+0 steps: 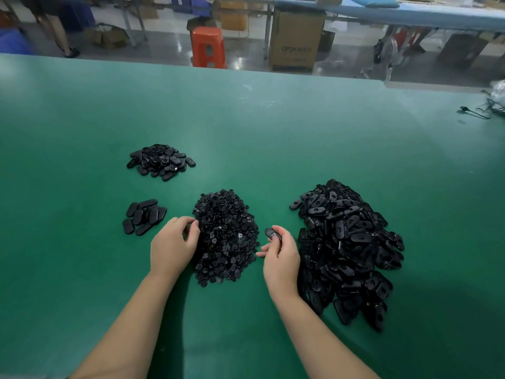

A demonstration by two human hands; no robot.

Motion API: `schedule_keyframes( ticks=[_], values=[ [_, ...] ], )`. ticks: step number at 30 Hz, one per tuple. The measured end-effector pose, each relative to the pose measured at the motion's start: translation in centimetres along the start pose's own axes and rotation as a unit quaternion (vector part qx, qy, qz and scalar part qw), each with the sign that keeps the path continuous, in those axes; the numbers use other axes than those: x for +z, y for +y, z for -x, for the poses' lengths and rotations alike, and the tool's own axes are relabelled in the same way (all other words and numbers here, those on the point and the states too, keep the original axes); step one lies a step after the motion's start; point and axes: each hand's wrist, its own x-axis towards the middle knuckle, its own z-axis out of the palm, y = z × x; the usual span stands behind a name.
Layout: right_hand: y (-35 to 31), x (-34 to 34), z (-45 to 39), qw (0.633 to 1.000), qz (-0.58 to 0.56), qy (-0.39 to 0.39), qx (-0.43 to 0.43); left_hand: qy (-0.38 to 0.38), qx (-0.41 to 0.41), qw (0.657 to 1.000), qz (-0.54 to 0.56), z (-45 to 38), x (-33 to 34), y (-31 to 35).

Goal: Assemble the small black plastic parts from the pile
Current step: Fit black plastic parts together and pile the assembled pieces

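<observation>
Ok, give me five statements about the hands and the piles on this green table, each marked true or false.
1. The right hand pinches one oval black part. True.
2. The left hand rests on the big pile of oval parts. False: its fingertips are at the edge of the middle pile of small round parts.
3. The big oval-part pile lies right of the round-part pile. True.
4. An orange stool stands on the green table. False: it stands on the floor beyond the table.
5. Two smaller groups of oval parts lie left of the middle pile. True.
</observation>
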Motion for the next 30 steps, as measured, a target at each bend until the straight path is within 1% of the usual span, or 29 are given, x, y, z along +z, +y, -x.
schedule_keyframes(
  ticks=[1, 3, 5, 7, 10, 13, 16, 21, 23, 27, 30],
  values=[
    [0.1, 0.0, 0.1, 1.0, 0.01, -0.007, -0.009, -0.011, -0.01, 1.0, 0.013, -0.3, 0.1, 0.4],
    [0.1, 0.0, 0.3, 0.999, 0.031, -0.014, -0.029, -0.041, -0.003, 0.999, 0.015, -0.8, 0.5, 1.5],
    [0.1, 0.0, 0.4, 0.998, 0.051, -0.014, -0.043, -0.071, 0.007, 0.997, 0.001, -1.2, 0.9, 2.6],
    [0.2, -0.1, 0.3, 0.997, 0.058, -0.009, -0.051, -0.096, -0.001, 0.995, -0.028, -1.5, 1.3, 3.5],
    [0.3, -0.1, 0.5, 0.998, 0.041, -0.002, -0.042, -0.122, -0.015, 0.989, -0.082, -1.9, 1.7, 4.2],
    [0.2, -0.2, 0.6, 1.0, 0.012, -0.011, -0.02, -0.136, -0.029, 0.985, -0.1, -2.0, 2.0, 4.4],
    [0.1, -0.1, 0.8, 1.0, -0.006, -0.017, -0.021, -0.13, -0.033, 0.986, -0.097, -1.9, 2.1, 4.5],
    [-0.1, -0.1, 0.9, 1.0, -0.004, -0.012, -0.028, -0.108, -0.039, 0.99, -0.078, -1.9, 2.0, 4.8],
    [0.1, -0.2, 0.9, 1.0, 0.0, -0.014, -0.027, -0.104, -0.037, 0.992, -0.068, -1.9, 1.9, 4.9],
    [0.4, -0.2, 0.7, 0.998, 0.024, -0.009, -0.054, -0.092, -0.027, 0.993, -0.067, -2.0, 1.6, 4.9],
    [0.5, -0.1, 0.6, 0.998, 0.033, -0.005, -0.048, -0.083, -0.011, 0.994, -0.075, -1.9, 1.4, 4.9]
  ],
)
